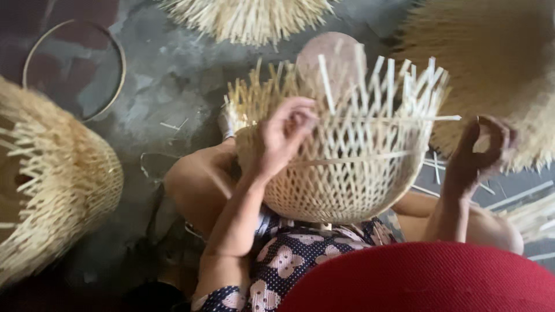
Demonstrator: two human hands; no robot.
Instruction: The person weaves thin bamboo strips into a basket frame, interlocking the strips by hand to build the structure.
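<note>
Head view, looking down onto the lap. A half-woven bamboo basket (347, 173) is sitting on the person's knees, bowl-shaped, its rounded woven body toward the camera and its loose upright strips (370, 81) fanning out at the far rim.

Left hand (286, 133): resting on the near-left wall of the basket, fingers curling over the lattice and pinching at the weave just below the free strip ends. The hand is closing on the basket wall; which single strip it is gripping cannot be told, since motion is blurring the fingertips.

Right hand (480, 150): hanging just beside the basket's right edge, not touching the wall. The fingers are bending round into a loose ring, and a thin horizontal bamboo strip (404, 118) is running from the lattice toward them. Whether the fingers are actually gripping its end cannot be told.

So the basket is lying between the two hands, left on it, right just off it.

Surroundings: an unfinished basket (52, 185) is lying on its side at far left, a bare bamboo hoop (118, 69) is lying on the grey floor (173, 75) behind it, and bundled strips (248, 17) are lying at the top edge.
</note>
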